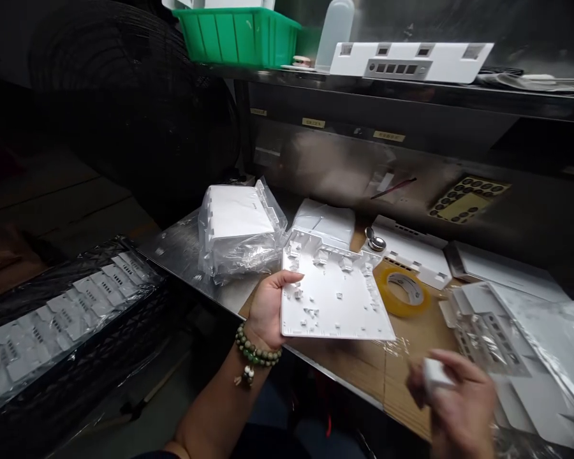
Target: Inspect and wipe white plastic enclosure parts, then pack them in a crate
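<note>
Work on the white plastic housing shell [323, 299] looks unfinished: the left hand [266, 310] clamps its left edge above the bench, while the right hand's [463, 396] fingers close round a small white piece [437, 375] (too blurred to identify), apart from it.

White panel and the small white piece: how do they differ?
The white panel is broad; the small white piece is far smaller. The left hand holds the white panel at its edge; the right hand grips the small white piece. The white panel looks sharp, the small white piece blurred. Both are white and hand-held.
</note>
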